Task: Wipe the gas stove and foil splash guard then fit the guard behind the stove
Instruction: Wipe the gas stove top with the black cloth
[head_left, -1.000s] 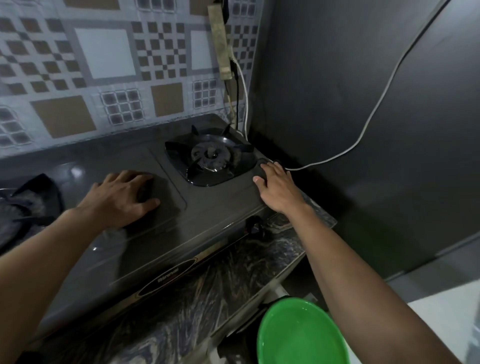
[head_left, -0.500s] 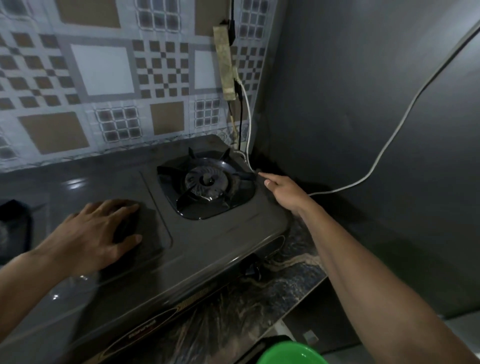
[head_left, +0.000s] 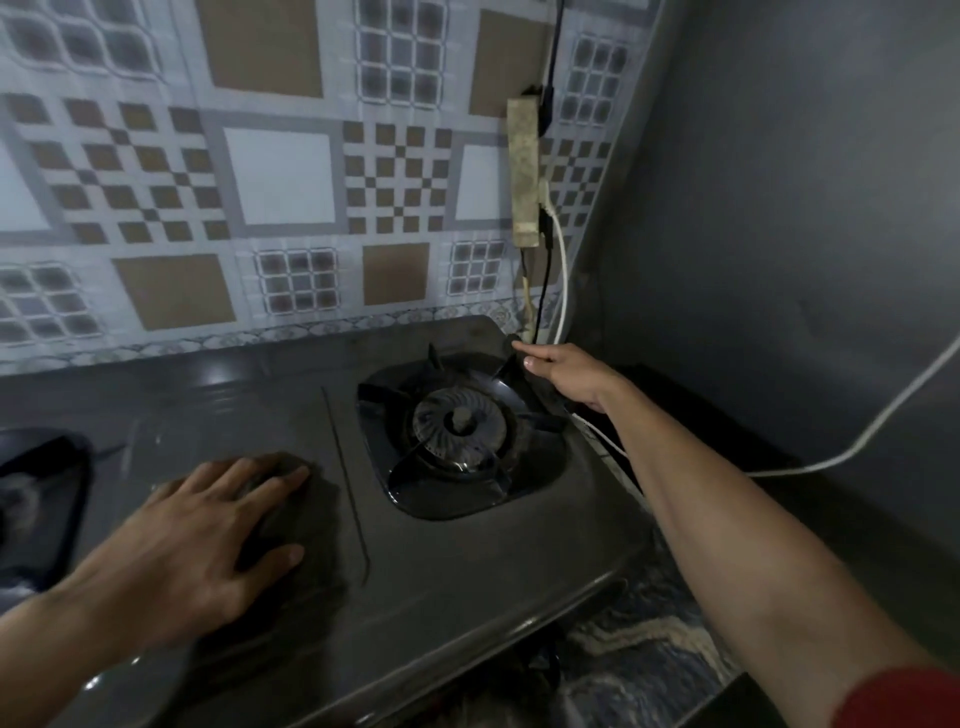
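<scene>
The dark grey gas stove (head_left: 447, 566) fills the middle of the head view, with its right burner (head_left: 457, 421) toward the back. My left hand (head_left: 208, 540) lies flat, fingers spread, on the stove top left of that burner. My right hand (head_left: 566, 374) reaches to the stove's back right corner, fingers stretched out and touching the corner; nothing shows in it. Behind the stove, a tile-patterned splash guard (head_left: 280, 176) stands upright, its lower edge meeting the stove's back edge.
A power strip (head_left: 523, 171) hangs over the guard's right part, with black and white cables (head_left: 831, 457) running down past the corner and along the grey side wall. The left burner (head_left: 36, 499) is at the left edge. Marbled counter (head_left: 644, 654) shows in front.
My right hand slid along the stove's right edge from the front part to the back corner. My left hand stayed flat on the stove top. The green basin left the view.
</scene>
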